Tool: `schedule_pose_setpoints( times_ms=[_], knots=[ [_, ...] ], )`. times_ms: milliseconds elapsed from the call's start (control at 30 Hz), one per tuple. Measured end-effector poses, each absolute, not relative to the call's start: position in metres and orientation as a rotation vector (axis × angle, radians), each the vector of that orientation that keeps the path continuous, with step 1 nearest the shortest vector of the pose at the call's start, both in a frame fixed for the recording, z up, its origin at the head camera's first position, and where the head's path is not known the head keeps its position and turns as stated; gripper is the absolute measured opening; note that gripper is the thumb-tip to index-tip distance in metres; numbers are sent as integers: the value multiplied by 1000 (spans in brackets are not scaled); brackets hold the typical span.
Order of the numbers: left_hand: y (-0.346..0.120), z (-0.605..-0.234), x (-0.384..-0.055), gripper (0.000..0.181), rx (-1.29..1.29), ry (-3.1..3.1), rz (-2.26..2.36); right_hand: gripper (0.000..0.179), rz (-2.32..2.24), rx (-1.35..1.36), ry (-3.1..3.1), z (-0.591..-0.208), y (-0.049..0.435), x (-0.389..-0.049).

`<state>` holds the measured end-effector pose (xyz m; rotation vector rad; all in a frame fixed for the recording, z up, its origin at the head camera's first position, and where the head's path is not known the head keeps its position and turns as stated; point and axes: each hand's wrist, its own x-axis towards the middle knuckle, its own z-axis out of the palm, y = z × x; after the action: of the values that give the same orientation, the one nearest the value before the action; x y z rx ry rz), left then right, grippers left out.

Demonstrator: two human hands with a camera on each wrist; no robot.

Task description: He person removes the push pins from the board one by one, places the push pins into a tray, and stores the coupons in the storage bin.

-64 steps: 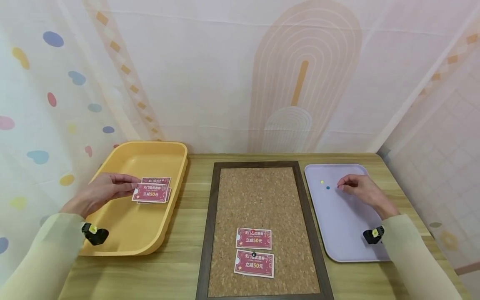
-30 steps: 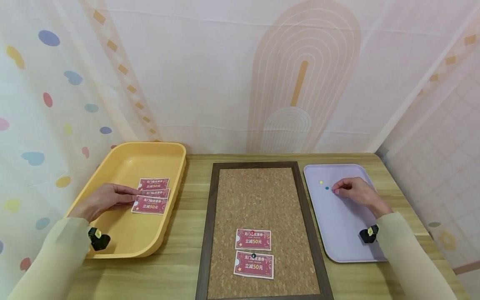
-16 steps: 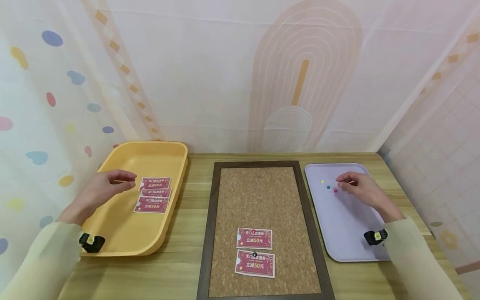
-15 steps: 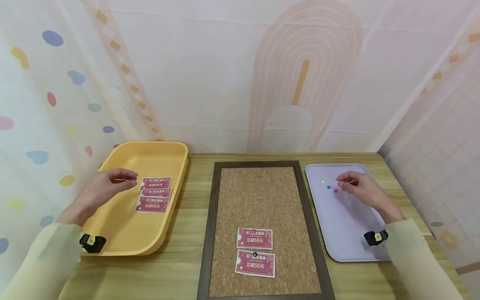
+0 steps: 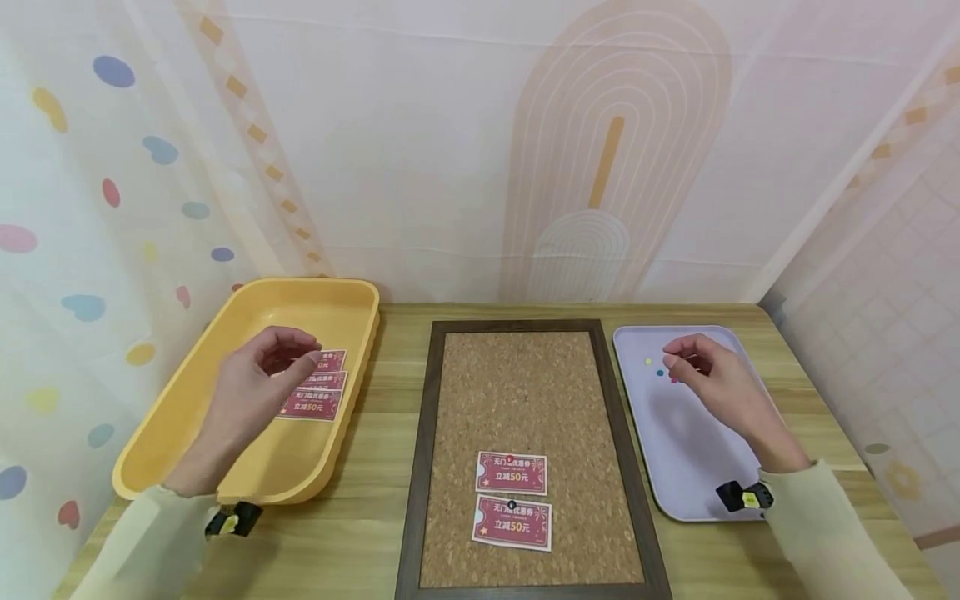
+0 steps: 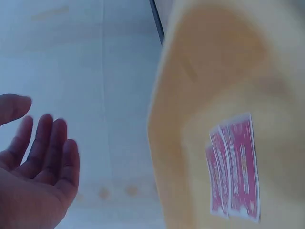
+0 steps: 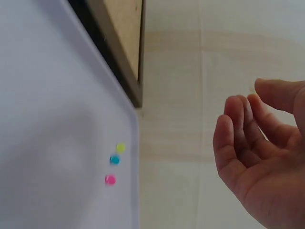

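Observation:
My left hand (image 5: 251, 383) hovers over the yellow tray (image 5: 255, 467), fingers loosely curved and holding nothing. Beneath it, three red paper coupons (image 5: 313, 407) lie overlapped on the tray floor, partly hidden by the hand; the left wrist view shows these coupons (image 6: 244, 167) in full. Over the lavender tray (image 5: 697, 467) floats my right hand (image 5: 716, 379), its bent fingers holding nothing. Near its fingertips, yellow (image 7: 121, 147), blue (image 7: 115, 159) and pink push pins (image 7: 110, 180) rest on that tray.
A dark-framed corkboard (image 5: 525, 392) lies between the trays on the wooden table (image 5: 352, 533). Two coupons are fixed low on it, the upper coupon (image 5: 512, 479) by a red pin, the lower coupon (image 5: 512, 527) by a black one. Patterned cloth (image 5: 420, 167) hangs behind.
My left hand has let go of a coupon in the yellow tray and risen. The right hand has released the pink push pin onto the lavender tray and lifted slightly.

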<state>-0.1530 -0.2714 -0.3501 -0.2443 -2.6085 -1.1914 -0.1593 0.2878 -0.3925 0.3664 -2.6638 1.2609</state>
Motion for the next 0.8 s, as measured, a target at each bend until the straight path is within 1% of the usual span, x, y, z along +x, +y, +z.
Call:
schedule_pose_setpoints(
  times_ms=[200,367,533,800],
  knots=[
    [-236,-352,-136,18,-320,-2558,-1223,17,1325,329,-2580,-388,270,-150],
    [-212,-358,-126,17,-409,-2559,-1248,14,1387,373,-2524,-385,253,-140],
    [-190,-366,-119,21,-485,-2559,-1322,11,1412,408,-2508,-384,236,-132],
    [-165,-382,-115,25,-569,-2614,-1313,7,1404,489,-2550,-386,213,-126]
  ],
)
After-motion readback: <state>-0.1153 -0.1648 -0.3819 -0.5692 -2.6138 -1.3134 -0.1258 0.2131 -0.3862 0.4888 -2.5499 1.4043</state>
